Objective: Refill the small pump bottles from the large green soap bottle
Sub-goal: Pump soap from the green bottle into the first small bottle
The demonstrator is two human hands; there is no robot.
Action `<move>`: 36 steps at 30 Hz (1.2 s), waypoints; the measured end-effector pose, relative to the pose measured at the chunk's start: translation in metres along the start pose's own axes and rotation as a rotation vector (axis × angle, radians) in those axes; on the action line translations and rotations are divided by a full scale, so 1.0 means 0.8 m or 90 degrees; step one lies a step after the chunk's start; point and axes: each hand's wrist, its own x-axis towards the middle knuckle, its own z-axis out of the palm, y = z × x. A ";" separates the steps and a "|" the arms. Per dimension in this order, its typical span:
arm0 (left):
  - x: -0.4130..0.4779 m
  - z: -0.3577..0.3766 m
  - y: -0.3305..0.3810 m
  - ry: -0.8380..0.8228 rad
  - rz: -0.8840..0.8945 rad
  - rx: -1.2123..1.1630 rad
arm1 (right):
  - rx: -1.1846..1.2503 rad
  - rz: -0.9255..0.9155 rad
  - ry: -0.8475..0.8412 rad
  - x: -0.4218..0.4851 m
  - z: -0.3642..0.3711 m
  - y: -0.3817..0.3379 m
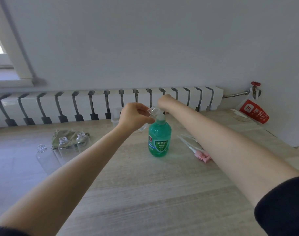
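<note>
The large green soap bottle (159, 139) stands upright in the middle of the wooden table. My left hand (134, 115) grips a small clear bottle (153, 111), tilted, with its threaded mouth up against the green bottle's pump. My right hand (165, 101) is above the pump head; its fingers are hidden, so its grip cannot be made out. Three more small clear bottles without pumps stand at the left: one (43, 155), one (64, 147) and one (82, 139).
A green cloth (63, 134) lies behind the small bottles. Pink pump heads with tubes (202, 155) lie right of the green bottle. A clear plastic box (115, 117) sits at the back, a red-and-white bag (253, 112) at the far right, and a radiator (102, 104) along the wall.
</note>
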 end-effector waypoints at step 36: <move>-0.003 0.003 0.003 0.008 -0.011 -0.011 | 0.088 -0.010 0.029 0.025 0.005 0.008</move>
